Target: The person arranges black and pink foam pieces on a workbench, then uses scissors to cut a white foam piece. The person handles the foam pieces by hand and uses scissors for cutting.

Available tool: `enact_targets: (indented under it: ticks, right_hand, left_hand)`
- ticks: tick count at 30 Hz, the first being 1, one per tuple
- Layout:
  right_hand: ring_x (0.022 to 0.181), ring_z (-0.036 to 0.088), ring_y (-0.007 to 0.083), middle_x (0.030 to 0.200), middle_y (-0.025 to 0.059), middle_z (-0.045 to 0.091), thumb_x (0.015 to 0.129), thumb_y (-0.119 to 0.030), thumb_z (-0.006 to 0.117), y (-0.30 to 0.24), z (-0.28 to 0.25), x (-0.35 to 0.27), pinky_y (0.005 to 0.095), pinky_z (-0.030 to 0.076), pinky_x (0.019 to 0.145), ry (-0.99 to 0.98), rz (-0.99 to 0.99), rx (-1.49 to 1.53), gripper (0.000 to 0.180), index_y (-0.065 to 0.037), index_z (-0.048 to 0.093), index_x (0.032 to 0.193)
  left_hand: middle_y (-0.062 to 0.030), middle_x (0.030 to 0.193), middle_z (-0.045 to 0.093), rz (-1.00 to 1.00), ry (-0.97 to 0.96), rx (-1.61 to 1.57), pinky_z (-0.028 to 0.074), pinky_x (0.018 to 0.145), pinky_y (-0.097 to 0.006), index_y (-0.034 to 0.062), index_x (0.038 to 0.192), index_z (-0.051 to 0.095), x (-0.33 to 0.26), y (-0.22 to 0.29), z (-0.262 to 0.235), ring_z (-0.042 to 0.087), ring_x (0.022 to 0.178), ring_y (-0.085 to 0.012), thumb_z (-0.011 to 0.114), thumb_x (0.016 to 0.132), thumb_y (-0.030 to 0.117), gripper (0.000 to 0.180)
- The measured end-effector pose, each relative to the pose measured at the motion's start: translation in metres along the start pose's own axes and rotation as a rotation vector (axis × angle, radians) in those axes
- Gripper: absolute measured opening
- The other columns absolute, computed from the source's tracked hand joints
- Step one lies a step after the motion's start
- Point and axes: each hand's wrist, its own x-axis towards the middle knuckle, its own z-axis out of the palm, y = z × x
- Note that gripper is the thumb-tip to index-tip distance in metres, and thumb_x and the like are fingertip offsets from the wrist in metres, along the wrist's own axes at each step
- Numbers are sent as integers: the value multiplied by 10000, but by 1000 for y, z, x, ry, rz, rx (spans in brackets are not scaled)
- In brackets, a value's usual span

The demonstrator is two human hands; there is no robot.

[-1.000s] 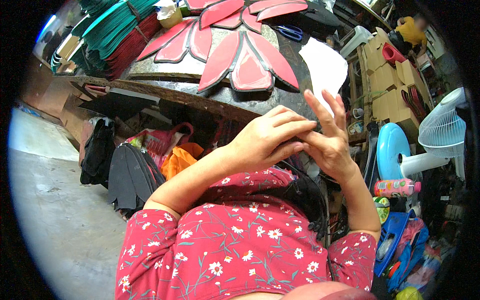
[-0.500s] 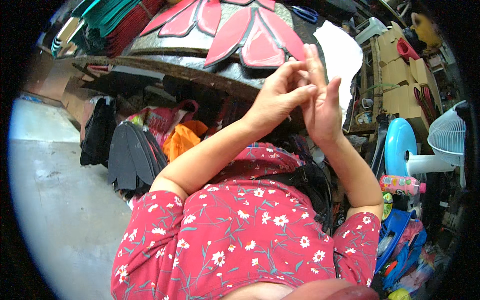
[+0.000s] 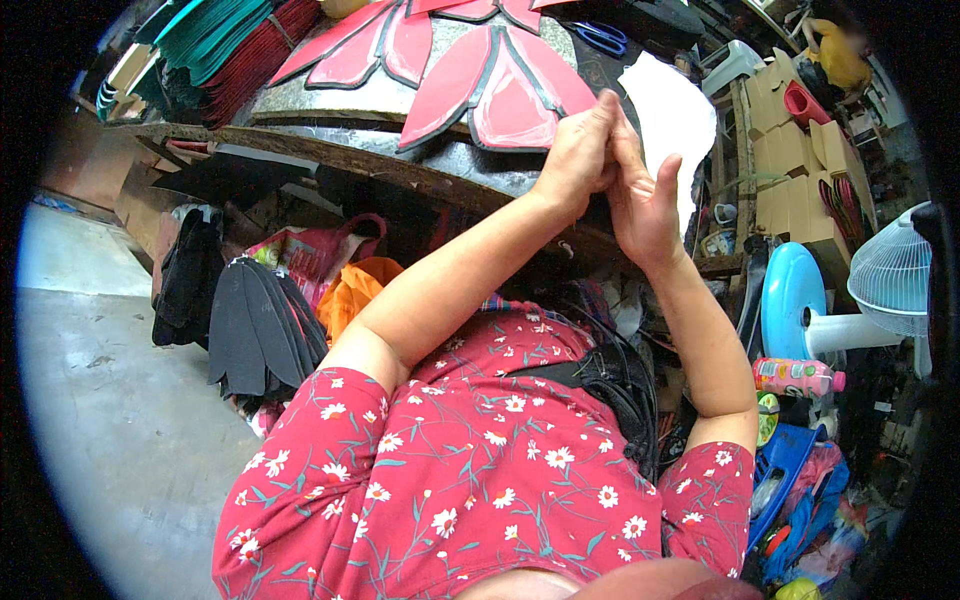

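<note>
Our left hand (image 3: 575,160) presses its closed fingers against our right hand (image 3: 640,205), whose fingers stand open; the red petal (image 3: 500,85) lies just beyond on the surface (image 3: 330,100), long axis running away.

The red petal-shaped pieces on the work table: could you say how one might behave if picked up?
The red petal pieces lie flat and look thin, so probably light and somewhat bendy. Their dark rims suggest layered sheet, perhaps slightly stiffer at the edges. Flat shapes seem unlikely to roll.
</note>
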Motion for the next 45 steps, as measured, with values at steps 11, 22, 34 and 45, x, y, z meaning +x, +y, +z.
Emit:
enact_targets:
  ticks: [11, 22, 34, 45]
  right_hand:
    - [1464, 234, 228, 1613, 85, 207, 826, -871, 133, -17, 4, 0, 381, 171, 1191, 89, 82, 390, 1060, -109, 190, 1561]
    - [1423, 252, 202, 1617, 71, 200, 801, -891, 56, -11, 6, -2, 312, 204, 1113, 6, 89, 204, 1118, -79, 121, 1567]
    - [1016, 451, 106, 1598, 24, 266, 850, -854, 127, -11, -3, 0, 218, 333, 789, 95, 111, 333, 1040, -98, 205, 1559]
    - [1141, 418, 140, 1539, 15, 325, 850, -855, 119, 6, 2, -2, 214, 291, 888, 42, -2, -80, 1058, -77, 160, 1566]
  left_hand:
    - [34, 726, 537, 258, -104, 255, 319, 439, -208, 84, 948, 556, -2, -16, 1, 431, 523, -42, 621, 964, 280, 207]
    - [27, 583, 488, 22, -3, 26, 296, 367, -234, 92, 791, 546, -1, -6, -4, 400, 415, -62, 496, 1012, 460, 432]
    - [34, 685, 496, 80, -140, 62, 358, 458, -205, 47, 1072, 596, -5, -7, 0, 453, 523, -61, 506, 1020, 308, 281]
    - [18, 551, 448, 15, -45, -3, 281, 374, -250, 67, 770, 593, -2, -3, -3, 370, 394, -96, 389, 1035, 498, 545]
